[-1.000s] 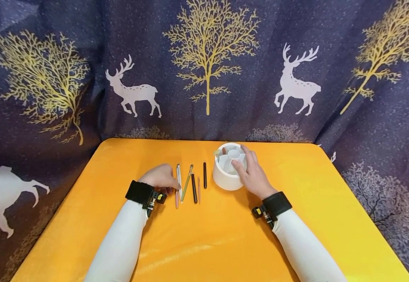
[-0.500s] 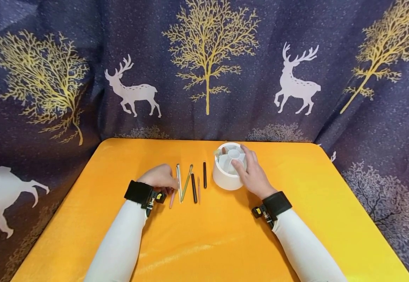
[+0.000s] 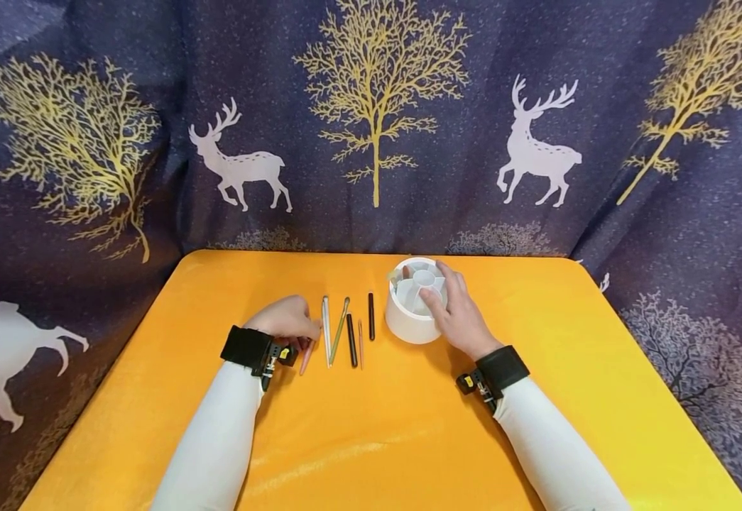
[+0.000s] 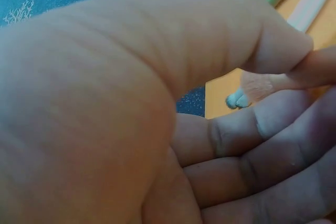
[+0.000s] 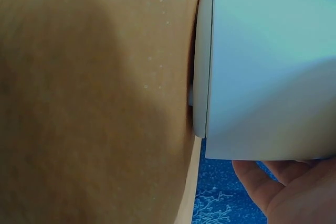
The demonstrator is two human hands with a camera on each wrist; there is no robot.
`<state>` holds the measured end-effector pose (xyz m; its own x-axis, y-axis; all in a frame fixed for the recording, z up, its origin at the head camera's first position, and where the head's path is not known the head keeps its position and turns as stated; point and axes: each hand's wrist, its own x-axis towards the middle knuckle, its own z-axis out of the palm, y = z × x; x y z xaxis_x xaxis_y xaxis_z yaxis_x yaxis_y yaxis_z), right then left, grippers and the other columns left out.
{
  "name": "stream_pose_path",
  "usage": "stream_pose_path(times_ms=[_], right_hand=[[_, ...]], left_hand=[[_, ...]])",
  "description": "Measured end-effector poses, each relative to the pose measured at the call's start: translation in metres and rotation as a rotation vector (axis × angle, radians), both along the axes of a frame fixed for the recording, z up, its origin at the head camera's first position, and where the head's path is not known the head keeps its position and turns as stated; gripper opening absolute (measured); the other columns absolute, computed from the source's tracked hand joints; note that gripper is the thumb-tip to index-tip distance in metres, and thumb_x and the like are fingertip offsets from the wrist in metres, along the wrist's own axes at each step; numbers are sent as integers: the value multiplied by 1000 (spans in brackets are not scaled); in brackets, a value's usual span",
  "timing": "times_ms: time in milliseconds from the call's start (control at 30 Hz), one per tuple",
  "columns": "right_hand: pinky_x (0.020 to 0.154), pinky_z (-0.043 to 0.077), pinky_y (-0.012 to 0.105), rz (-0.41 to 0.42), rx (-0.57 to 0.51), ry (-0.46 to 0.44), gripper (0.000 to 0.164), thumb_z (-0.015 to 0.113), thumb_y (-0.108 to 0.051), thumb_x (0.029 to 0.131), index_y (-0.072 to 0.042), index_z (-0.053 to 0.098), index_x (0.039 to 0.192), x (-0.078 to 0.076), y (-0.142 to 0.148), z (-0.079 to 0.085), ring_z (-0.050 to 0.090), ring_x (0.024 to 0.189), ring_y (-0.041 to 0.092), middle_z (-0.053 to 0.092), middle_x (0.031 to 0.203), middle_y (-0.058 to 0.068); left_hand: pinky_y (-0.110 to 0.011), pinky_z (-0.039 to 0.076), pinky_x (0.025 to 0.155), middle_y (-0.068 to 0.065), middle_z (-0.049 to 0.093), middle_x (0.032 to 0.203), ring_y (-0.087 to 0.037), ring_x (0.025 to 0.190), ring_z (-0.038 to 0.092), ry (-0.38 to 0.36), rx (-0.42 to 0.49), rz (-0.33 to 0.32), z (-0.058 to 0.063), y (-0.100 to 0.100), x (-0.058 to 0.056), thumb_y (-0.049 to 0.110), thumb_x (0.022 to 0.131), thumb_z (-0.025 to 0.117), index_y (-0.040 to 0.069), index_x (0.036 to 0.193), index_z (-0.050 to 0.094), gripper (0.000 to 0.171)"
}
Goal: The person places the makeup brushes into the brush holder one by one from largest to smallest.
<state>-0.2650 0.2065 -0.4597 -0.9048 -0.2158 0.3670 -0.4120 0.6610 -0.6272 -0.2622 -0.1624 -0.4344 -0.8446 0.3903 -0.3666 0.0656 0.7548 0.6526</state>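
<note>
My left hand [image 3: 289,319] pinches a pink makeup brush [image 3: 307,357] between thumb and fingers, low over the table; its pale bristles [image 4: 256,86] show in the left wrist view. To its right lie a white stick-like tool [image 3: 326,330], a green brush [image 3: 340,330], a black brush-like stick [image 3: 352,341], a thin pinkish stick [image 3: 361,345] and another black stick [image 3: 371,316]. My right hand [image 3: 463,316] grips the right side of a white round divided organizer [image 3: 411,328], thumb inside the rim. The organizer stands upright with a few small items in its left compartments.
The yellow table [image 3: 371,440] ends at a back edge just behind the organizer. A dark blue curtain [image 3: 345,213] with deer and trees hangs behind and on both sides.
My left hand has drawn slightly left with the pink makeup brush, whose lower end swung left, away from the white tool. The right hand and organizer stay in place.
</note>
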Motion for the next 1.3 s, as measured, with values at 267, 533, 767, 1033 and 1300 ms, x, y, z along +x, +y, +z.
stream_pose_path(times_ms=[267, 533, 767, 1033, 1300], right_hand=[[101, 39, 51, -2, 2, -8, 70, 40, -59, 101, -28, 14, 158, -1, 0, 3, 45, 124, 25, 33, 145, 11], [102, 39, 51, -3, 1, -13, 70, 40, -59, 101, -29, 13, 158, -2, 1, 3, 44, 124, 24, 34, 144, 10], [100, 40, 51, -1, 1, 0, 69, 41, -59, 101, -28, 15, 157, -1, 1, 2, 45, 122, 25, 35, 142, 10], [100, 40, 51, -3, 8, 3, 71, 41, -58, 101, -23, 16, 158, 0, 0, 1, 46, 122, 26, 35, 142, 11], [101, 39, 51, -1, 2, -6, 71, 40, -58, 101, -24, 16, 158, 1, -1, -1, 45, 123, 25, 34, 143, 11]], left_hand=[[-32, 27, 41, -15, 65, 66, -23, 44, 34, 33, 53, 5, 5, -5, -2, 29, 93, 63, 5, 69, 70, 35], [-32, 35, 50, -18, 62, 64, -29, 49, 45, 95, 142, -13, 12, -1, -4, 25, 94, 63, 0, 68, 63, 35], [-39, 51, 58, -13, 65, 66, -29, 61, 62, 164, 215, 13, 12, 4, -5, 22, 92, 63, 3, 71, 61, 29], [-44, 50, 67, -8, 66, 72, -30, 67, 64, 248, 268, 68, 12, 7, -7, 24, 95, 63, 7, 81, 63, 22], [-53, 53, 70, -11, 65, 83, -31, 72, 66, 283, 420, 103, 16, 14, -5, 22, 94, 61, 6, 89, 60, 16]])
